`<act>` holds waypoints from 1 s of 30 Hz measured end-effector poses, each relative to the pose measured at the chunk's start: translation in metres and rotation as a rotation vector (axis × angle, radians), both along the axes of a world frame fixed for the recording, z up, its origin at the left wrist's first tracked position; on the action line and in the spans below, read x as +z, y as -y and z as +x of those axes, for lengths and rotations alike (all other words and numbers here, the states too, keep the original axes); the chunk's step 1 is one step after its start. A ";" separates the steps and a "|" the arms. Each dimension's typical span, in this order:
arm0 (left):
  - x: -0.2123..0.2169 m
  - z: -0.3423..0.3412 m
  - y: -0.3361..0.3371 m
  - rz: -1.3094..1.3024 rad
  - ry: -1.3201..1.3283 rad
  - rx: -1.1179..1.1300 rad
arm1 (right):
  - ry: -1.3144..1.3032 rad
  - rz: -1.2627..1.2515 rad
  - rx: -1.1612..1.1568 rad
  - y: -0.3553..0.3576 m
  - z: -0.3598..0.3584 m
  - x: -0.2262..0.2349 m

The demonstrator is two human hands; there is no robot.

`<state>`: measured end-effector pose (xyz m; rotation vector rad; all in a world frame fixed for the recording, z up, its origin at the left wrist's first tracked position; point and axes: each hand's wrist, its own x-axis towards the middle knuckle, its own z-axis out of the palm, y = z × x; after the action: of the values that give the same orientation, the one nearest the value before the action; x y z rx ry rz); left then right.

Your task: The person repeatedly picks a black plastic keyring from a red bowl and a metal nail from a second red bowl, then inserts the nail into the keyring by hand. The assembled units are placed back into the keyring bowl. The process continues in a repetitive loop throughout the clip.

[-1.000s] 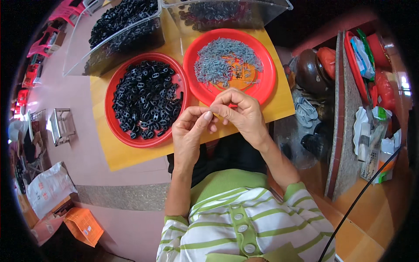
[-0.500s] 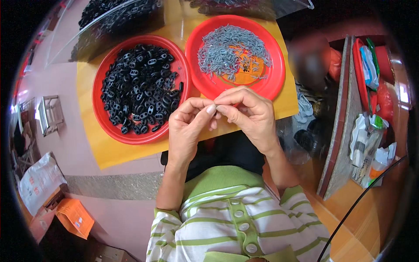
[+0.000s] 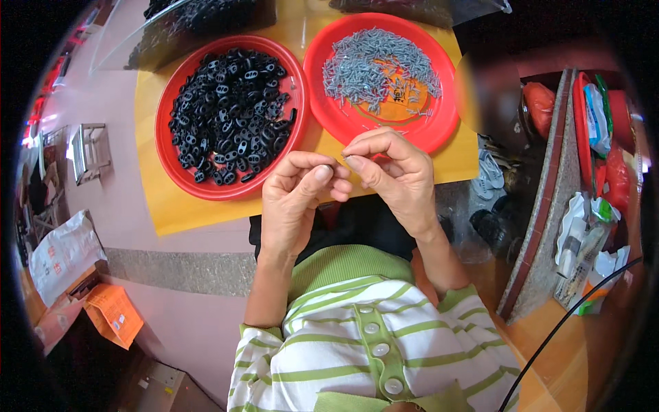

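My left hand (image 3: pixel 295 196) is closed in a pinch in front of the black pieces, a small dark piece (image 3: pixel 332 165) just showing at its fingertips. My right hand (image 3: pixel 395 180) is also pinched, its thumb and index finger meeting near the plate of screws; what sits between them is too small to make out. A narrow gap separates the two sets of fingertips. Small black oval pieces with two holes (image 3: pixel 230 110) are heaped in a red round tray (image 3: pixel 165 147) on the left. Small silver screws (image 3: pixel 357 69) lie on a red plate (image 3: pixel 439 130) on the right.
Both trays stand on a yellow tabletop (image 3: pixel 171 213). A clear bin (image 3: pixel 199 34) of more black pieces is at the far edge. A stone-edged ledge (image 3: pixel 539 206) with bags rises on the right, and a black cable (image 3: pixel 570 312) runs at lower right.
My hands, touching at the fingertips before, have drawn slightly apart. The trays and tabletop sit higher and a little further right in the view.
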<state>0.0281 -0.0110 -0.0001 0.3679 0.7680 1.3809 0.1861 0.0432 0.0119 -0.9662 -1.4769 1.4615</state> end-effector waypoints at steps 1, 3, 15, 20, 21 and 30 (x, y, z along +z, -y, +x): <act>0.003 -0.001 0.001 -0.001 -0.001 -0.004 | -0.017 -0.014 0.016 0.001 -0.003 0.001; 0.004 -0.002 0.006 -0.007 -0.036 0.001 | -0.014 0.004 0.030 0.001 -0.006 0.001; 0.001 -0.012 0.023 -0.042 -0.248 0.111 | -0.056 -0.016 0.107 -0.002 -0.024 -0.002; 0.001 -0.023 0.029 -0.084 -0.197 0.163 | 0.014 0.033 0.155 -0.006 -0.028 -0.003; 0.001 -0.024 0.029 -0.085 -0.200 0.183 | 0.009 0.020 0.159 -0.006 -0.029 -0.003; -0.005 -0.024 0.023 -0.094 -0.147 0.110 | -0.080 -0.009 0.114 0.003 -0.039 -0.009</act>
<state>0.0039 -0.0337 -0.0050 0.3611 0.9829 1.4257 0.1468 0.0403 0.0033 -0.8304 -1.4884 1.5717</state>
